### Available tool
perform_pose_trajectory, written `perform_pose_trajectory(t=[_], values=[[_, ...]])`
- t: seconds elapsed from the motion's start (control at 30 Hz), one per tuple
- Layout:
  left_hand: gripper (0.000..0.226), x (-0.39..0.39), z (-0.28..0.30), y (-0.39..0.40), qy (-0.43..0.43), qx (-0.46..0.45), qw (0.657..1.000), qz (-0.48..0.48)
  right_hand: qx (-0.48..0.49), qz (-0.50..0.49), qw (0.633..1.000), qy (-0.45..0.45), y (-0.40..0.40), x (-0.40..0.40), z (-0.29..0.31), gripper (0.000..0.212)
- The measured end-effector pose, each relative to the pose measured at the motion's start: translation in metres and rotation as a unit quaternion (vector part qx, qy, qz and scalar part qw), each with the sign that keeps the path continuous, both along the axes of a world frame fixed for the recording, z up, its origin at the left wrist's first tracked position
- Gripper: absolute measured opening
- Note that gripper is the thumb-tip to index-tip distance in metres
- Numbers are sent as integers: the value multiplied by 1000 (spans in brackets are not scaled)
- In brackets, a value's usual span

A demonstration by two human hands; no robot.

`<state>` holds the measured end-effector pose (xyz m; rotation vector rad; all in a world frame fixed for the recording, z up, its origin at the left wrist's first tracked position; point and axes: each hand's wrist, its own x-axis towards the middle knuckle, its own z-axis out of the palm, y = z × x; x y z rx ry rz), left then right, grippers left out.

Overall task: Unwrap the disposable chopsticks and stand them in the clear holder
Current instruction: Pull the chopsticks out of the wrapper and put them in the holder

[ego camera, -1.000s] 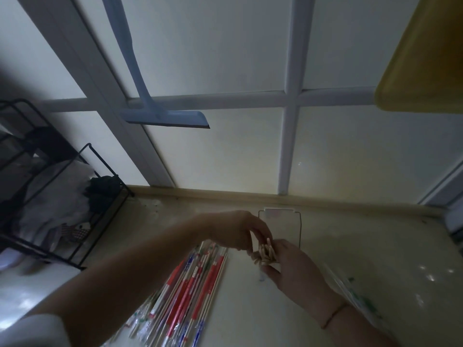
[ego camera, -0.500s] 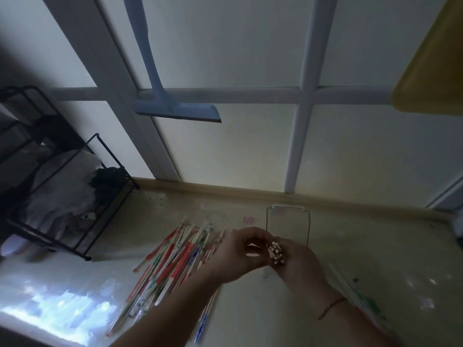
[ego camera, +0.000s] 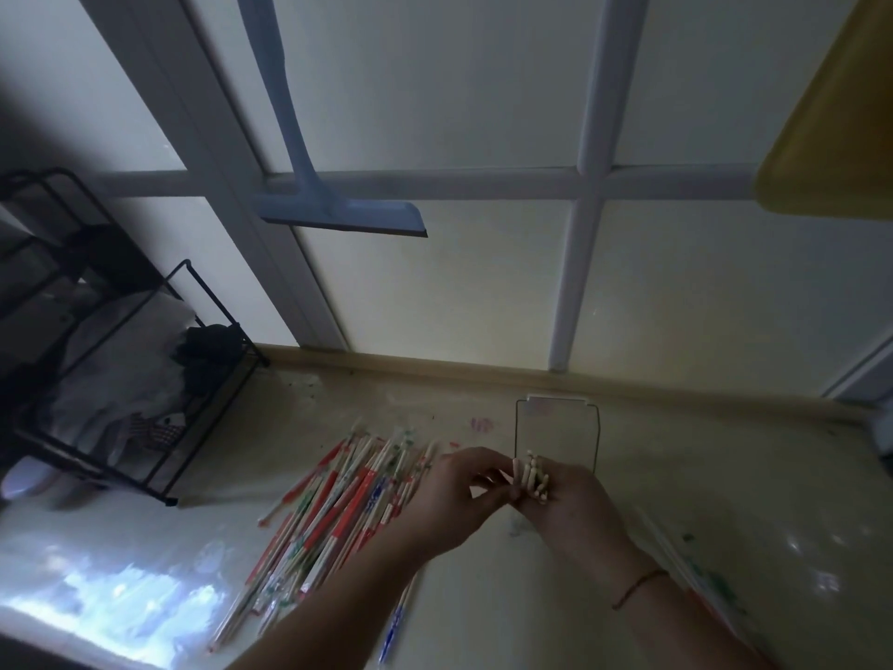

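My right hand (ego camera: pixel 572 512) grips a bundle of bare wooden chopsticks (ego camera: pixel 531 476), their ends pointing up toward me. My left hand (ego camera: pixel 456 500) meets it from the left, its fingertips pinching at the side of the bundle. Just behind both hands stands the clear holder (ego camera: pixel 558 427), a see-through box near the window sill. A heap of wrapped chopsticks (ego camera: pixel 338 505) in red, green and blue sleeves lies on the pale table (ego camera: pixel 483 597) to the left of my hands.
A black wire rack (ego camera: pixel 121 379) with cloth on it stands at the left. Loose wrappers (ego camera: pixel 691 568) lie at the right. A blue squeegee (ego camera: pixel 338 210) hangs against the window; a yellow tray (ego camera: pixel 831 137) sits at the upper right.
My view has tipped and shifted, so the wrapped heap shows more fully. Both hands have stayed together on the bare bundle in front of the holder.
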<state>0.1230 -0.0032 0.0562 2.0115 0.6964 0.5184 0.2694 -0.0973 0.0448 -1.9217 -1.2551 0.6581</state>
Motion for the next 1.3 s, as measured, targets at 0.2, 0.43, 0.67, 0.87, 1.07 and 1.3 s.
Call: perform_pose_trajectory(t=[0.2, 0.43, 0.67, 0.87, 1.07, 1.3], values=[[19, 5, 4, -5, -38, 9, 999, 20, -8, 11, 999, -47, 4, 0, 4, 14], [31, 2, -3, -10, -27, 31, 999, 7, -82, 41, 989, -119, 8, 3, -10, 45], [34, 3, -3, -7, -9, 38, 999, -11, -67, 52, 991, -100, 5, 7, -4, 32], [33, 5, 2, -7, -21, 67, 997, -39, -67, 35, 992, -98, 6, 11, 3, 27], [34, 6, 1, -4, -3, 78, 996, -47, -77, 85, 993, -24, 0, 20, 12, 36], [29, 10, -1, -6, -5, 85, 995, -42, -31, 89, 995, -6, -5, 21, 17, 33]])
